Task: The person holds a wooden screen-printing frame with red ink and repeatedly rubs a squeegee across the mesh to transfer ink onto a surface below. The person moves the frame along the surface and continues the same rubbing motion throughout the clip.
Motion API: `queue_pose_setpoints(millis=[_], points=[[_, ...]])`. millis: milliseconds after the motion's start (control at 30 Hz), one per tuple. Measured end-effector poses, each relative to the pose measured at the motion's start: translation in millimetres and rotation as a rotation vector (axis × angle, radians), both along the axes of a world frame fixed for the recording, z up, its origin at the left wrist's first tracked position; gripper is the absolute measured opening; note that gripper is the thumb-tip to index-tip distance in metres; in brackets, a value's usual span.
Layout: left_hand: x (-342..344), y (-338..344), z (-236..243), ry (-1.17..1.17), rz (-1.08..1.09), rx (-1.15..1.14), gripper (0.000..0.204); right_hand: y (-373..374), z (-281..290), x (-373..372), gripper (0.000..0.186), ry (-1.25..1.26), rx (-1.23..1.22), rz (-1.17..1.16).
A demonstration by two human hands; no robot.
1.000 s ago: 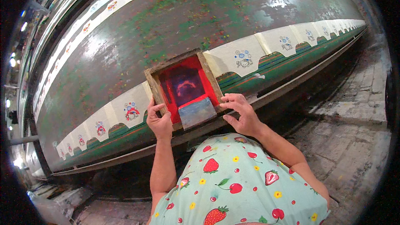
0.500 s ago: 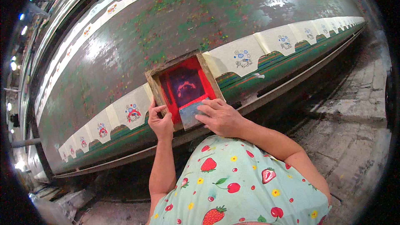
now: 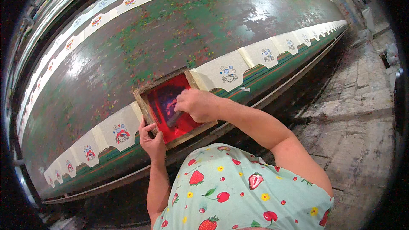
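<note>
We saw the wooden frame (image 3: 144, 105) a little left of the picture's centre, lying tilted over the row of pale pieces (image 3: 268, 55) along the near edge of the long, paint-spotted bench (image 3: 153, 44). Inside, it was red, with a dark purple patch in the middle. Our left hand (image 3: 153, 141) was at its lower left corner, the fingers gripping the wood. Our right hand (image 3: 198, 104) reached in over the right side, the fingers curled round a grey scraper (image 3: 172, 119); we could see only its lower part, as the hand covered the rest. On both sides of the frame, the pieces bore small prints, red and blue toward the lower left and blue and grey toward the upper right. Our mint top (image 3: 232, 187), patterned with fruit, filled the lower middle.
</note>
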State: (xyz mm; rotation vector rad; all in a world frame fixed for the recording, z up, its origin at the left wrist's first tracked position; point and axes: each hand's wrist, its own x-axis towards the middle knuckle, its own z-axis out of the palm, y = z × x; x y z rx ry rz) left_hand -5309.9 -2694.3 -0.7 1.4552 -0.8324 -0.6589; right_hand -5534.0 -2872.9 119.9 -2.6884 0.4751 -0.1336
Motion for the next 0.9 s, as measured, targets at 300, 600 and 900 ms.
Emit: queue_pose_setpoints(millis=[300, 600, 900], points=[[-0.7, 4.8, -3.5, 0.053, 0.026, 0.07, 0.034, -43.2, -21.1, 43.1, 0.031, -0.255, -0.102, -0.214], [-6.0, 2.8, -0.3, -0.183, 0.047, 0.046, 0.045, 50.1, -16.5, 7.2, 0.043, -0.192, -0.17, -0.168], [-0.2, -1.5, 34.6, -0.143, 0.045, 0.102, 0.053, 97.0, -5.6, -14.7, 0.035, -0.114, -0.11, -0.159]])
